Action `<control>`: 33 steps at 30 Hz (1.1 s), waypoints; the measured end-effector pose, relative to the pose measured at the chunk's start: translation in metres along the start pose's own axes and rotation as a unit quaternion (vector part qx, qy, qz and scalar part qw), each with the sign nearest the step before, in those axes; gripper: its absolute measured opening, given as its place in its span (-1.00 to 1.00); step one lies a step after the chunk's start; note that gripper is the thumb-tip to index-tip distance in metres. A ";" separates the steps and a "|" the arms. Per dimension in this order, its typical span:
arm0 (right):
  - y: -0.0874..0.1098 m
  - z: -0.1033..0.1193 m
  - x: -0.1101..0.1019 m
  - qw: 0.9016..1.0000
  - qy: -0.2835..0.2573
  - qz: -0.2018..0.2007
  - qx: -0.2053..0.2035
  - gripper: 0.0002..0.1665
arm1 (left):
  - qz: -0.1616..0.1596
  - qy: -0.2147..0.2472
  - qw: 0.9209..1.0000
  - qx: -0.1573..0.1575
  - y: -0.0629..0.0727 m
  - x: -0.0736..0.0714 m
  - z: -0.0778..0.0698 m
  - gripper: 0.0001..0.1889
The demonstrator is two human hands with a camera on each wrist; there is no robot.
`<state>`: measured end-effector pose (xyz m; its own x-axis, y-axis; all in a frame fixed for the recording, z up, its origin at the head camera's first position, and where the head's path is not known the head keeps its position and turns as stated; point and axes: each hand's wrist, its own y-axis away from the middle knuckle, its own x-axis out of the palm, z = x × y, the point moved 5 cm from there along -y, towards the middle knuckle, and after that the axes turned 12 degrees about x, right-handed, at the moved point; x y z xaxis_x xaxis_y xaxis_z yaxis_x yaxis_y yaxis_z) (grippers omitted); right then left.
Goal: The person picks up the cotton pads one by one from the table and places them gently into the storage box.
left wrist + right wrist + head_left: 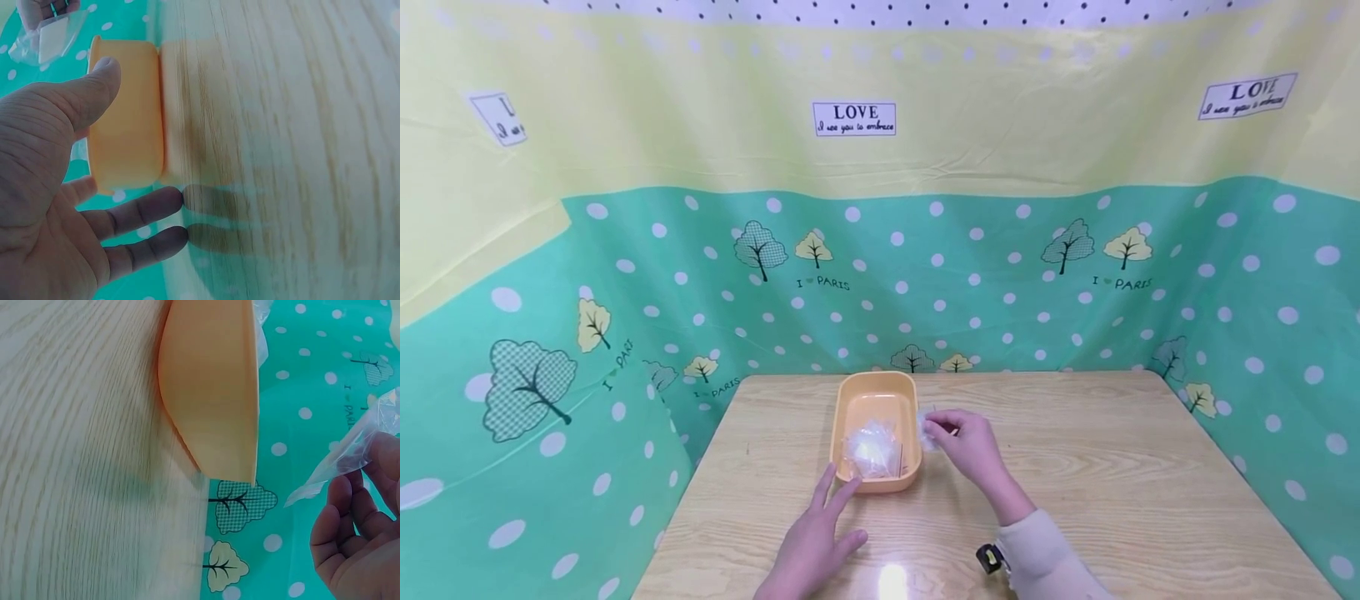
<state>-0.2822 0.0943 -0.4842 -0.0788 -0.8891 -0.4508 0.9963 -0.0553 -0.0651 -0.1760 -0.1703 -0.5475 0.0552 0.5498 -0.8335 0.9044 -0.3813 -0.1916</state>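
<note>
An orange plastic tub (pixel 874 385) stands on the table, with several clear plastic packets (pixel 874 450) heaped toward its near end. Beside the tub's right wall, my right hand (pixel 967 442) pinches one small clear packet (pixel 927 429) between thumb and fingers. In the left wrist view that packet (pixel 55 39) shows a flat white piece inside. My left hand (pixel 812 540) is at the tub's near left corner, its fingers spread and fairly straight, fingertips right at the rim. The right wrist view shows the held packet (pixel 356 447) raised above the level of the tub's rim.
The wood-grain table (pixel 1112 483) extends to both sides of the tub. A green and yellow patterned curtain (pixel 1000 275) encloses the back and sides. On my right wrist sits a small black device (pixel 989 558) by the pale sleeve (pixel 1045 550).
</note>
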 end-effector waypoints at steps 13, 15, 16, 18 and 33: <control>0.001 -0.003 0.023 0.999 0.016 0.036 0.007 -0.86 | -0.004 -0.005 1.000 0.004 0.001 0.001 0.001 -0.16; 0.002 -0.003 0.027 0.999 0.021 0.041 0.005 -0.87 | -0.004 -0.007 1.000 0.004 0.001 0.001 0.001 -0.16; 0.002 -0.003 0.028 0.999 0.023 0.044 0.005 -0.87 | -0.005 -0.007 1.000 0.004 0.001 0.001 0.001 -0.16; 0.002 -0.003 0.031 0.998 0.029 0.051 -0.001 -0.86 | -0.005 -0.008 1.000 0.004 0.000 0.001 0.002 -0.16; 0.001 -0.010 0.046 0.996 0.056 0.070 -0.005 -0.83 | -0.008 -0.011 1.000 0.005 0.001 0.001 0.002 -0.15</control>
<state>-0.2848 0.0575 -0.5143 0.0575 -0.8310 -0.5533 0.9974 0.0714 -0.0035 -0.1761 -0.1718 -0.5492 0.0315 0.5400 -0.8411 0.9010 -0.3796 -0.2099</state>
